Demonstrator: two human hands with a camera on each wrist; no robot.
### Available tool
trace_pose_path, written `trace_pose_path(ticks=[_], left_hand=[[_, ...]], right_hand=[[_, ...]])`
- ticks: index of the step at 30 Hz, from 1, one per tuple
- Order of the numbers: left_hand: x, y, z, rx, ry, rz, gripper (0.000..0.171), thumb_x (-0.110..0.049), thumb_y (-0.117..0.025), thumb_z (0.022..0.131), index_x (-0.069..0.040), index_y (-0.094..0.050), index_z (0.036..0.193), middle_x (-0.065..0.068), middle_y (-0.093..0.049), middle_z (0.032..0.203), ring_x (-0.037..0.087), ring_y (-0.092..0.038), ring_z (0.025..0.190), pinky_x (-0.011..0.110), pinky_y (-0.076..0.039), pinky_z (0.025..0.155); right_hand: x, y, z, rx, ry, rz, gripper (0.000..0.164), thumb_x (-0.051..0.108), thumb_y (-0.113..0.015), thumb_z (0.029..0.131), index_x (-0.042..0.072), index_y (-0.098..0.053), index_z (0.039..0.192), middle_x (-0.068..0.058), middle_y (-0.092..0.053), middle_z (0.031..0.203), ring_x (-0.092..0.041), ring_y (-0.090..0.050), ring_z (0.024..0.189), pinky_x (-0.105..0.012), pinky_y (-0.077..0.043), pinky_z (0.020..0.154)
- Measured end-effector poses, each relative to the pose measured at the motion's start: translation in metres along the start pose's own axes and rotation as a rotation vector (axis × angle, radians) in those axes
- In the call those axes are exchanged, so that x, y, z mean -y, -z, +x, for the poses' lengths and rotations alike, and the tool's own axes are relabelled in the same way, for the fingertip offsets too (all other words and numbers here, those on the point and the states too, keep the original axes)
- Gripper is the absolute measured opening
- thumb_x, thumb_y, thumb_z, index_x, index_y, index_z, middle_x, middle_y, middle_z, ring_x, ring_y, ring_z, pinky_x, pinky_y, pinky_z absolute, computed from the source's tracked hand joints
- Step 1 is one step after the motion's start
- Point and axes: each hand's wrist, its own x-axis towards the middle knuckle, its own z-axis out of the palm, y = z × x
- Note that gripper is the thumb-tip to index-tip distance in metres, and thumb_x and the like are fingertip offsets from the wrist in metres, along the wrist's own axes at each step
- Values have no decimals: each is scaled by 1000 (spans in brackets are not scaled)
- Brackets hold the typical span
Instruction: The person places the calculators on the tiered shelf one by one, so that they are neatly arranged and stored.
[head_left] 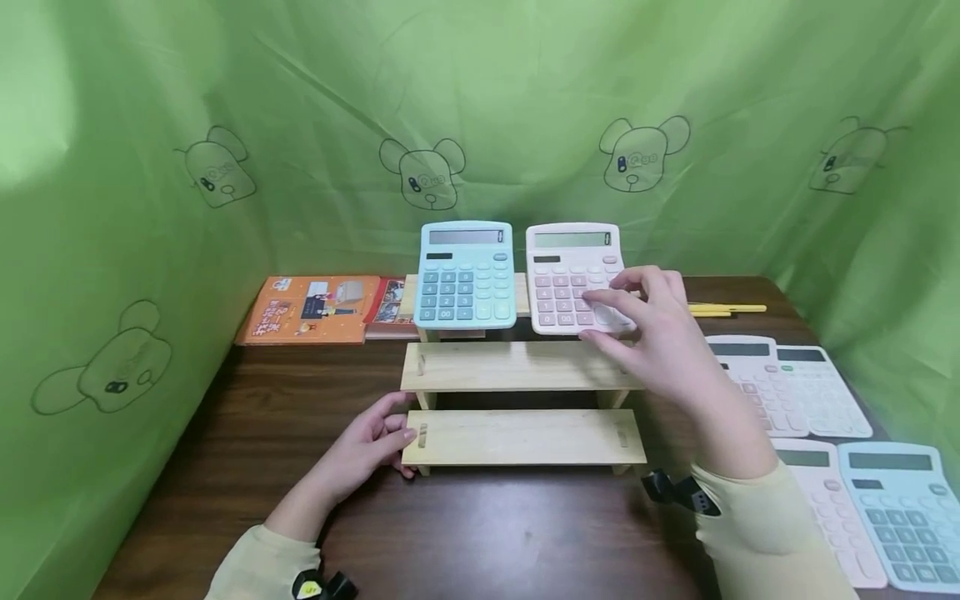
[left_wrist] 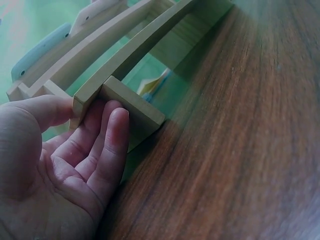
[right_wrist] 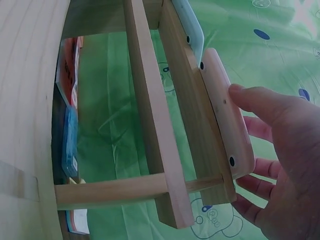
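A three-tier wooden stand (head_left: pixel 517 437) is on the table, bare on its lower two steps. My left hand (head_left: pixel 375 437) grips the left end of the lowest step, thumb above and fingers curled beneath; the left wrist view shows this hand (left_wrist: pixel 75 145) close. On the top step lean a blue calculator (head_left: pixel 465 279) and, to its right, a pink calculator (head_left: pixel 558 267), both displays reading 0. My right hand (head_left: pixel 660 333) holds the pink one by its lower right corner. In the right wrist view, the thumb of the right hand (right_wrist: pixel 285 135) touches the pink calculator's bottom edge (right_wrist: pixel 225 110).
Several more calculators lie at the right, including a blue one (head_left: pixel 903 517) and a pink one (head_left: pixel 832 500). Yellow sticks (head_left: pixel 727 309) lie behind them. An orange book (head_left: pixel 315 308) is at the back left. Green printed cloth (head_left: pixel 517 92) encloses the table.
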Motion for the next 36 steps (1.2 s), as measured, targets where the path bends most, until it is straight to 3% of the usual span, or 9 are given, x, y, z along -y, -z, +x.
trace_pose_path(ticks=[12, 36], left_hand=[[2, 1, -3, 13, -27, -24, 54, -16, -56, 100, -9, -28, 146, 27, -61, 113, 37, -66, 79, 57, -56, 64], [4, 0, 0, 28, -34, -40, 54, -15, -54, 100, -6, -26, 145, 27, -61, 113, 37, -66, 78, 58, -56, 64]], right_hand=[[6, -9, 3, -35, -12, -10, 39, 30, -80, 80, 29, -71, 118, -14, -50, 122, -33, -36, 115, -45, -39, 85], [8, -10, 0, -28, -31, -57, 40, 34, -76, 83, 26, -69, 122, -15, -50, 128, -37, -36, 120, -55, -37, 93]])
